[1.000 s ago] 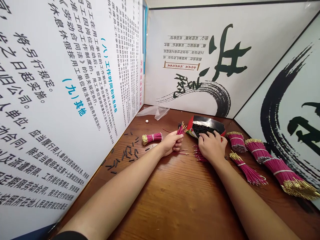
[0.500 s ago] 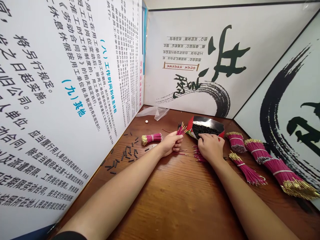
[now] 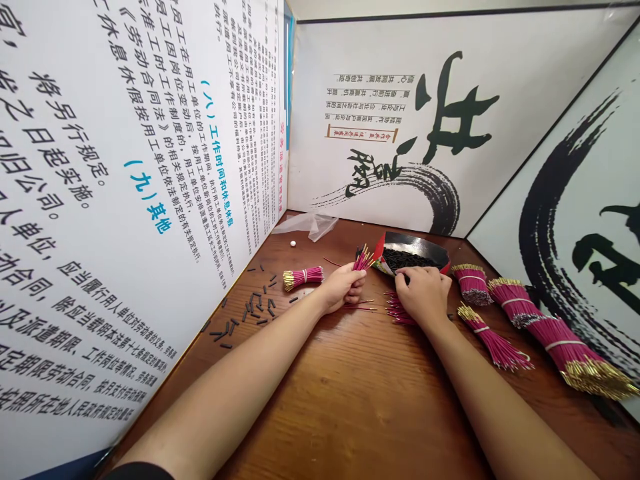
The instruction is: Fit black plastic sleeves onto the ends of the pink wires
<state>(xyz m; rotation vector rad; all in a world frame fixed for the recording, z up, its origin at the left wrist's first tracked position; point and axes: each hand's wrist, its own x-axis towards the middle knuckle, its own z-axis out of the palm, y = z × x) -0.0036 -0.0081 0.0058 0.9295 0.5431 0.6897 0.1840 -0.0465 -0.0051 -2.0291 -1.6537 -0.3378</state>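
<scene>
My left hand [image 3: 346, 288] is closed around a small bunch of magenta wires [image 3: 364, 257] with gold-coloured tips, which point up and to the right. Just right of it, my right hand [image 3: 425, 293] lies at the near edge of an open box [image 3: 436, 252] full of short black tubes [image 3: 400, 258]. Its fingers are curled in and pressed together; anything between them is hidden. Partly under that hand are more loose magenta wires [image 3: 395, 309]. A few single wires [image 3: 361, 307] rest on the table below my left hand.
A tied wire bundle [image 3: 303, 277] lies left of my left hand, near scattered black tubes [image 3: 257, 303]. Several tied bundles [image 3: 555, 337] line the right side. Clear plastic [image 3: 315, 225] lies at the back. Printed panels [image 3: 370, 60] enclose the wooden table [image 3: 350, 400].
My right hand has shifted very slightly at the box edge, its fingertips a bit more curled. My left hand stays in place with the wires.
</scene>
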